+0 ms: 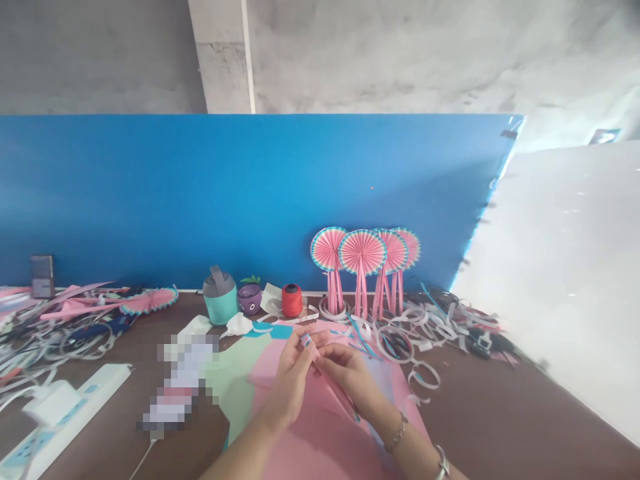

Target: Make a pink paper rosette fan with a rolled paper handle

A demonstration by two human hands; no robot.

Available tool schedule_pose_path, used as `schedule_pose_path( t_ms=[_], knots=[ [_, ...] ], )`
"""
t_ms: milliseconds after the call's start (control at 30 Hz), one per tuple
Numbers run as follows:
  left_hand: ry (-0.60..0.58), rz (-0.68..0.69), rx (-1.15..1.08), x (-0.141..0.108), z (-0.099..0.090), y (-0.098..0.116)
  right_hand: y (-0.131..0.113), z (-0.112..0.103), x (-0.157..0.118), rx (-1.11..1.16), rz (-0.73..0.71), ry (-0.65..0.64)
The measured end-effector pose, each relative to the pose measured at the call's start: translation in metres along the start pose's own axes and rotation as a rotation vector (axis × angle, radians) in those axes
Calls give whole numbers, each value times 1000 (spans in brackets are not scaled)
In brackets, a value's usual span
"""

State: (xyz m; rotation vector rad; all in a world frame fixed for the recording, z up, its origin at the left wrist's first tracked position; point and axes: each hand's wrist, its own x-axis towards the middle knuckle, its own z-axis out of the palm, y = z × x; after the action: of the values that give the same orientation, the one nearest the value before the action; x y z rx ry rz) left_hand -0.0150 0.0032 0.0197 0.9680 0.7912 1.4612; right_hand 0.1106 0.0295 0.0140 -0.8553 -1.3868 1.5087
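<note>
A narrow pink strip of folded paper [336, 390] slants between my two hands, with a blue-and-white edge at its upper end. My left hand [293, 370] closes round that upper end, thumb on top. Just to the right, my right hand [347, 377] pinches the strip with thumb and fingers. The strip's lower end comes out beneath my right hand. Under both hands lie pink paper sheets [315, 433], over pale green paper [240, 373] on the left. How many folds the strip has cannot be made out.
Several pink pleated round fans [363, 253] stand at the back against a blue partition [200, 187]. A red thread spool [291, 300], a purple pot [249, 300] and a teal bottle [220, 300] stand left of them. White strip coils [395, 340] lie right; a power strip [95, 400] lies left.
</note>
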Motion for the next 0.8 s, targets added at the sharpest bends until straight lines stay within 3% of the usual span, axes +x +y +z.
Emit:
schedule_pose_path(
  t_ms=[533, 800],
  knots=[
    [-12, 10, 27, 0, -3, -5, -1, 3, 0, 15, -27, 21],
    [79, 47, -145, 6, -1, 8, 1, 1, 1, -303, 21, 107]
  ],
)
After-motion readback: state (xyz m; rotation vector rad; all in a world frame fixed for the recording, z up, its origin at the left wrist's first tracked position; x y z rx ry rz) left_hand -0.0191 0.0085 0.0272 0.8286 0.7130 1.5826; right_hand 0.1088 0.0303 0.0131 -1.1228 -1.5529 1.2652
